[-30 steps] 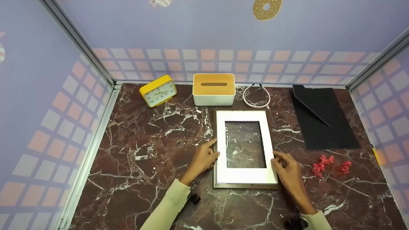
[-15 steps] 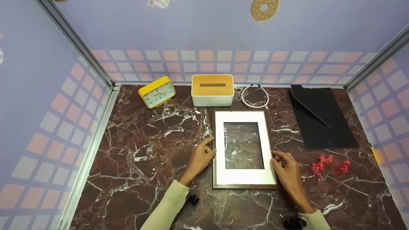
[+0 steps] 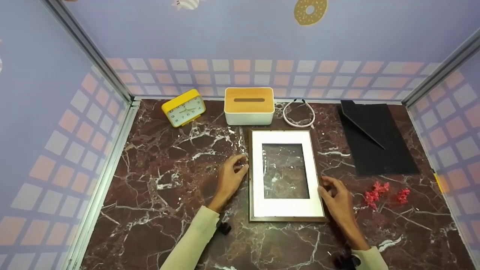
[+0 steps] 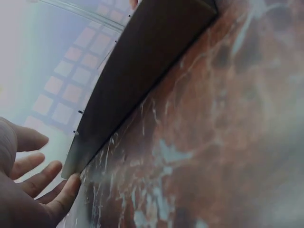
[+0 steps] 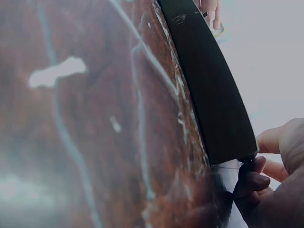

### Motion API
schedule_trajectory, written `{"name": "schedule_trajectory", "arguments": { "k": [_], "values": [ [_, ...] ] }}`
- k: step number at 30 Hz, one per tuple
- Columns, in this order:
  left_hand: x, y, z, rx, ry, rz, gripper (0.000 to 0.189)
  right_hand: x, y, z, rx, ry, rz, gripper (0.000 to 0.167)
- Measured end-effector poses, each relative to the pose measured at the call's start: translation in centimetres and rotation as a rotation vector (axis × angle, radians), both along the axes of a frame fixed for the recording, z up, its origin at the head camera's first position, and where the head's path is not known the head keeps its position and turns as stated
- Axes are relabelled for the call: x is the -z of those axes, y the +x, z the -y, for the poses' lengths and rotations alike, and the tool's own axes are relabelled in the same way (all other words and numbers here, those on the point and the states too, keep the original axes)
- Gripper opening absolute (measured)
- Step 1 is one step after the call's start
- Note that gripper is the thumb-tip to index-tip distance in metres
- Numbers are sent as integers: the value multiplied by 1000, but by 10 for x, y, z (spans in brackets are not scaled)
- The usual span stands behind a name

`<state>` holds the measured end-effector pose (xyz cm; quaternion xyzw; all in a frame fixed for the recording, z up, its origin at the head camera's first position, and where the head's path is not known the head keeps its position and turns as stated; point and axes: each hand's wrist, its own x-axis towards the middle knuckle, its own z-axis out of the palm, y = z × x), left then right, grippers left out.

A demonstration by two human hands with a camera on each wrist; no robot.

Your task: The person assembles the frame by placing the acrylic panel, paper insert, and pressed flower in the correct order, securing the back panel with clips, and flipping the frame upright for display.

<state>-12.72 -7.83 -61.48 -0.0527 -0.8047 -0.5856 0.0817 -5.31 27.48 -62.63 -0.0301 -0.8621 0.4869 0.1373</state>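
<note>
While the right hand pinches the frame at 3 o'clock, the left hand is loosely spread just beside 9.

The right hand touches the near end of a long, dark, flat-sided frame; the left hand shows beyond it. Glossy, pale-veined, reddish-brown marble lies beside.

A yellow clock stood on the marbled table, left of a white tissue box with a wood-coloured lid. A headband lay just right of the box. Behind them rose a wall with a printed doughnut.
</note>
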Motion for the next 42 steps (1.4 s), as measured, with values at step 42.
{"name": "schedule_trajectory", "arguments": {
  "k": [42],
  "values": [
    [30, -46, 14, 165, -404, -104, 64, -36, 8, -7, 154, -69, -122, 23]
  ]
}}
